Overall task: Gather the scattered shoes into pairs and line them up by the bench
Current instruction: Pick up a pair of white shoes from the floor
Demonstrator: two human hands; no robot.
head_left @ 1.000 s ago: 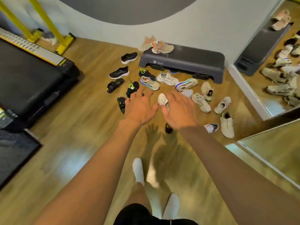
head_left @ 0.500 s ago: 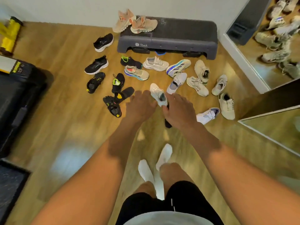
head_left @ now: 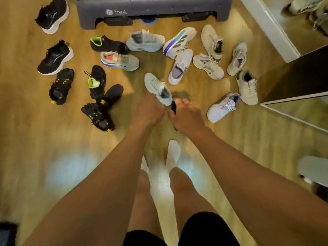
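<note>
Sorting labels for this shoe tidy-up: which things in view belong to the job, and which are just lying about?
Job: pale blue shoe, gripped by the left hand; dark shoe, mostly hidden, in the right hand; matching shoe near the bench.
Lying about: mirror; white trim; blue object under the bench.

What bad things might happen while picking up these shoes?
The left hand grips the pale shoe only by its heel end, so it might slip. The right hand holds a dark thing, mostly hidden, probably not its mate; the lookalike shoe lies by the bench.
</note>
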